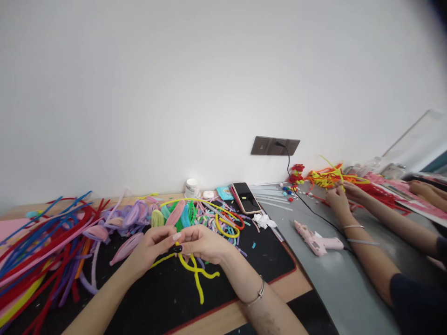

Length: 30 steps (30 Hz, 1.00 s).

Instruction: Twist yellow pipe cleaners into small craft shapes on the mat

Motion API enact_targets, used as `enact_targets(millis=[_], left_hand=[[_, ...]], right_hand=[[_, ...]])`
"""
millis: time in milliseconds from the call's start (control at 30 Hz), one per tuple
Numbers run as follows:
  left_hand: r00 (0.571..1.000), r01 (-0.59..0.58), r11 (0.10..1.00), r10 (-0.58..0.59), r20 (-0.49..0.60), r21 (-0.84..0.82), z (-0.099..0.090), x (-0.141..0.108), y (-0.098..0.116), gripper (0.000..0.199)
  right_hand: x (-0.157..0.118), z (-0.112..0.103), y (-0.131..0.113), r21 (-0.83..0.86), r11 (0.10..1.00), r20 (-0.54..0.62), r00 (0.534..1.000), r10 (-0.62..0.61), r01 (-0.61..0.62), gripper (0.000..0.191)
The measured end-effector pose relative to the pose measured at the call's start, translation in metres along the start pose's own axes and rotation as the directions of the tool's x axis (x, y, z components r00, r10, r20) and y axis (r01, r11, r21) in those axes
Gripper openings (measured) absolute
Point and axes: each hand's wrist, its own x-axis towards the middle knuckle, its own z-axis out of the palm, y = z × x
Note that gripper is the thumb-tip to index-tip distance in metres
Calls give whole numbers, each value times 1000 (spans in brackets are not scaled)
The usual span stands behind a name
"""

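Note:
Both of my hands meet above the black mat (153, 304), fingertips close together. My left hand (153, 246) is pinched closed on a yellow pipe cleaner (197, 279). Opposite it, my right hand (206, 243), with a bracelet at the wrist, pinches the same pipe cleaner. Its yellow ends hang below the fingers and cross each other. A small shiny black piece (178, 249) shows between the fingertips; whether it is fixed to the yellow stem I cannot tell. Behind the hands lie bundles of green pipe cleaners (188, 213) and a long yellow one bent into a loop (225, 231).
Many coloured pipe cleaners (45, 256) spread across the left side. A phone (246, 197), a white cup (192, 188) and crumpled tissue (264, 221) lie behind. On the grey table rests a pink glue gun (317, 239) with its cord. A co-worker's hands (344, 197) hold yellow stems.

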Motion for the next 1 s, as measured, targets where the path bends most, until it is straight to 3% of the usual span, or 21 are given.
enact_targets(millis=[200,600,833,1000], left_hand=[[1000,-17,1000,17,2,7,2,2,1,38],[998,15,1000,-16,63,18,2,1,2,38],[1000,-6,995,5,16,95,3,2,1,37],[989,-6,973,41,-144,232,4,4,2,37]], right_hand=[[-1,2,-1,126,991,8,998,55,-55,31],[3,-3,7,71,995,35,997,66,-68,29],[0,2,3,-270,962,-117,991,-69,35,12],[4,7,6,-476,879,-262,948,-179,34,10]])
